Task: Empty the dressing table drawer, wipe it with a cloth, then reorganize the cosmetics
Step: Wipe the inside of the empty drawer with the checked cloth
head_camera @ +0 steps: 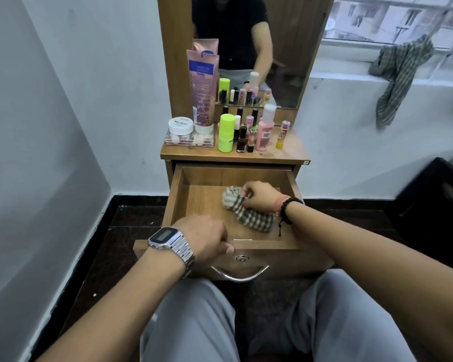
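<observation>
The wooden drawer (199, 202) of the dressing table is pulled out over my lap, and inside it lies only a checked cloth (249, 215). My right hand (259, 195) grips that cloth against the drawer floor, right of centre. My left hand (207, 237) curls over the drawer's front edge, above the metal handle (239, 275). On the tabletop (290, 152) stand the cosmetics: a tall pink tube (202, 87), a white jar (181, 125) on a clear case (188, 139), a lime bottle (226, 133), nail polish bottles (242, 139), a pink bottle (264, 129) and a yellow stick (282, 134).
A mirror (246, 48) rises behind the tabletop. A second striped cloth (398, 71) hangs over the window ledge at the right. White walls close in on the left and behind. A dark piece of furniture (434, 205) stands at the right. My knees are under the drawer.
</observation>
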